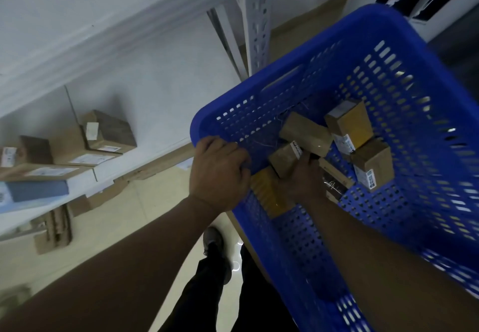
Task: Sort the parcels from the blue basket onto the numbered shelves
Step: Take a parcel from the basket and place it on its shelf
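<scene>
Left hand (219, 168) curled over the near rim of the blue perforated plastic basket (414, 150). Right hand (302, 180) inside, gripping a small brown cardboard parcel (283, 159) among others. Labelled cardboard parcels (103, 137) on the white shelf (160, 124).

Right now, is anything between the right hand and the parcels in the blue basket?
Nothing visible does. The right hand is inside the blue basket, against a small brown parcel; the other parcels lie beside it, not over it. The left hand grips the rim, off to the side.
</scene>
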